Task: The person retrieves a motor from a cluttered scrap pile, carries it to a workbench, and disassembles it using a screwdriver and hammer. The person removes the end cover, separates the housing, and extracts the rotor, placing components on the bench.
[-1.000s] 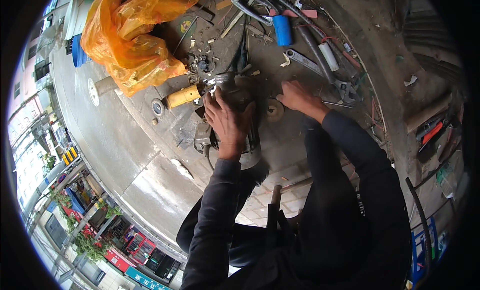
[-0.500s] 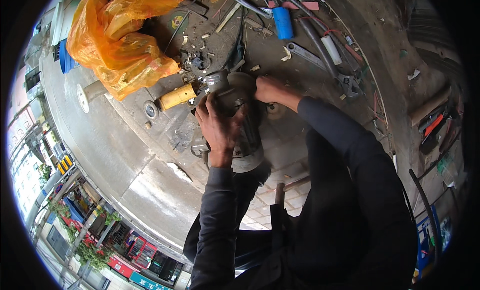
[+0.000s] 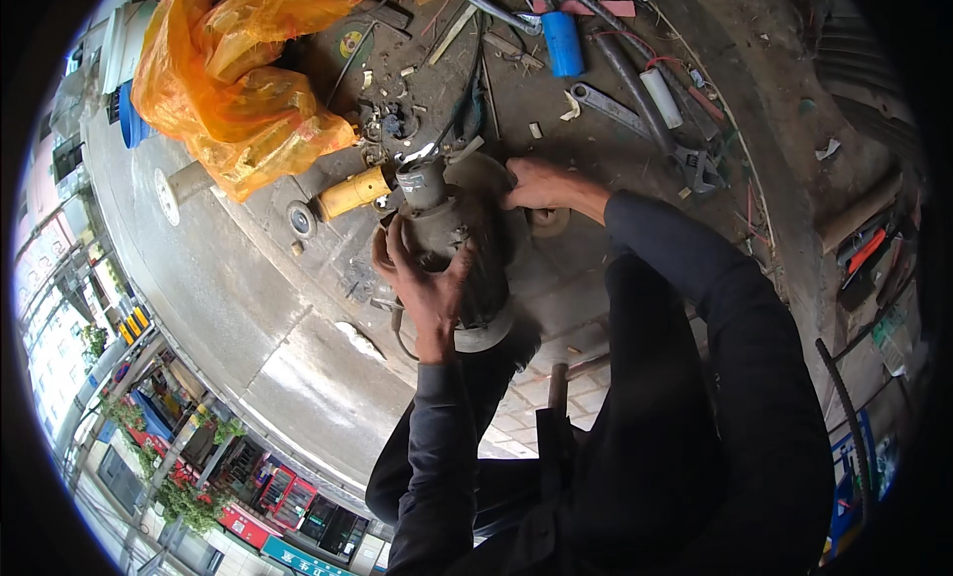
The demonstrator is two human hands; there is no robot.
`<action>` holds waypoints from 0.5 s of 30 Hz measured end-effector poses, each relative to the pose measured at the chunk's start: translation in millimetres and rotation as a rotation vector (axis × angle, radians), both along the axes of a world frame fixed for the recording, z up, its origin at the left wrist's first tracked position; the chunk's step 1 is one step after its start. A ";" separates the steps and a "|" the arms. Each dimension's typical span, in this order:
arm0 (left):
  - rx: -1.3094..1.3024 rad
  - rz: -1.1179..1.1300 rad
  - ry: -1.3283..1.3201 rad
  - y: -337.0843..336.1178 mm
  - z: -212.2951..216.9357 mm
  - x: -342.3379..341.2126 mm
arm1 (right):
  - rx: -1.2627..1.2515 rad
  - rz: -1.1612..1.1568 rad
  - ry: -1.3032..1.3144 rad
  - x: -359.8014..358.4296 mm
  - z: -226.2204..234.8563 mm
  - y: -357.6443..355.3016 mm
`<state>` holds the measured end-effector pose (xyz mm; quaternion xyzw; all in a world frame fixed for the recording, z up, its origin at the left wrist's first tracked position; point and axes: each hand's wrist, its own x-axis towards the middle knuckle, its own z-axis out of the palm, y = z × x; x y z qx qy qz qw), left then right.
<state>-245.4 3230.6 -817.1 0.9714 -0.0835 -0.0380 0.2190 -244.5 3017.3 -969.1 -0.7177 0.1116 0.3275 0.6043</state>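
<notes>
The left hand [image 3: 422, 283] lies flat on the near side of a dark grey, greasy cylindrical metal motor housing [image 3: 459, 234], fingers spread and curled over its curve. The right hand [image 3: 541, 184] grips the far side of the same housing, fingers wrapped on its edge — whether they pinch anything smaller cannot be told. The housing stands on the stained concrete ground [image 3: 248, 278] in the middle of the view, just ahead of the person's knees, its pale round rim [image 3: 486, 333] towards the person.

Just beside the housing on the left lies a yellow plastic tool handle [image 3: 352, 192], touching or nearly touching it. Further out on the left sits a crumpled orange plastic bag [image 3: 238, 80]. Beyond the right hand, well apart, lie a blue cylinder [image 3: 563, 42], a white cylinder [image 3: 661, 97] and a long grey metal wrench [image 3: 635, 125] — all among scattered scraps and dark cables [image 3: 467, 90].
</notes>
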 end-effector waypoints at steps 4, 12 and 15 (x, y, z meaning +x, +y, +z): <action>-0.231 0.165 0.173 12.1 -1.3 -17.1 | 0.029 0.038 -0.092 -5.0 1.0 3.5; -0.096 0.164 0.125 1.7 -9.7 -8.1 | -0.216 0.079 -0.160 -18.1 -30.7 14.3; -0.107 0.163 0.093 -3.4 -5.7 -10.9 | -0.182 0.047 -0.096 -20.3 -24.3 7.2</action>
